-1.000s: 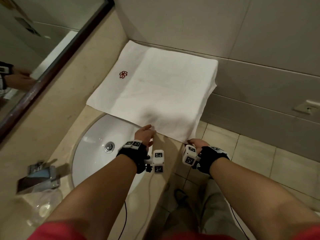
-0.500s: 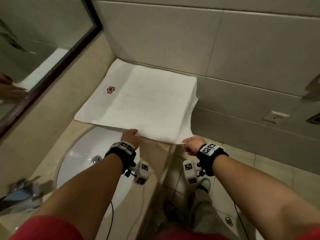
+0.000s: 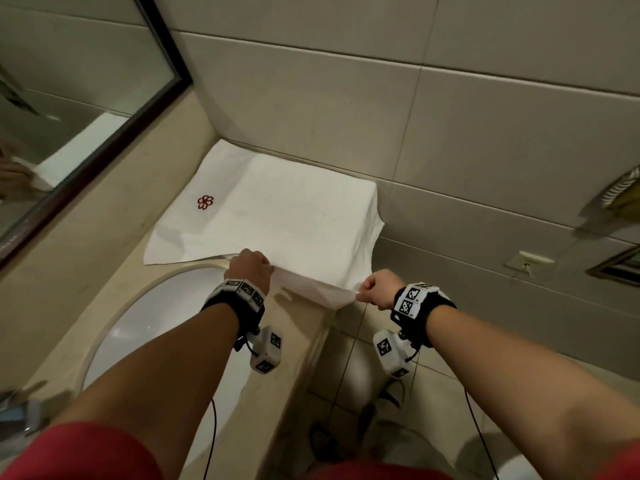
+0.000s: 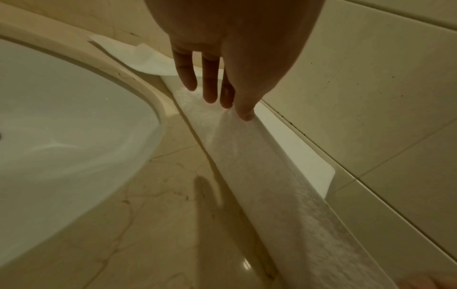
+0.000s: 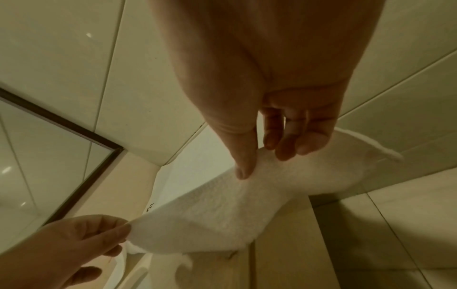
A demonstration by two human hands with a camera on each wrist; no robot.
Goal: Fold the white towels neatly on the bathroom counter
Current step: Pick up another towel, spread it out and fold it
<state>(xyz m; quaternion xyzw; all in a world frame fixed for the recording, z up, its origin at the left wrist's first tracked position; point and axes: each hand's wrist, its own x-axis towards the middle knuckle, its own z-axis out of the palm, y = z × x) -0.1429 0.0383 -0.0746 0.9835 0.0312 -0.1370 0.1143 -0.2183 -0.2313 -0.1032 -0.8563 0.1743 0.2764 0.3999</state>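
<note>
A white towel with a red flower emblem lies spread on the beige counter against the tiled wall. My left hand pinches the towel's near edge by the basin. My right hand pinches the near right corner, off the counter's end. The edge between the hands is lifted off the counter. In the right wrist view, thumb and fingers clamp the terry cloth, and my left hand grips it at lower left. In the left wrist view, the thumb presses the towel edge.
A white oval basin is sunk in the counter just in front of the towel. A dark-framed mirror runs along the left. A faucet sits at the lower left. A wall socket and tiled floor are to the right.
Both hands have taken hold of the towel's near edge and raised it off the counter. The head view has tilted up toward the wall.
</note>
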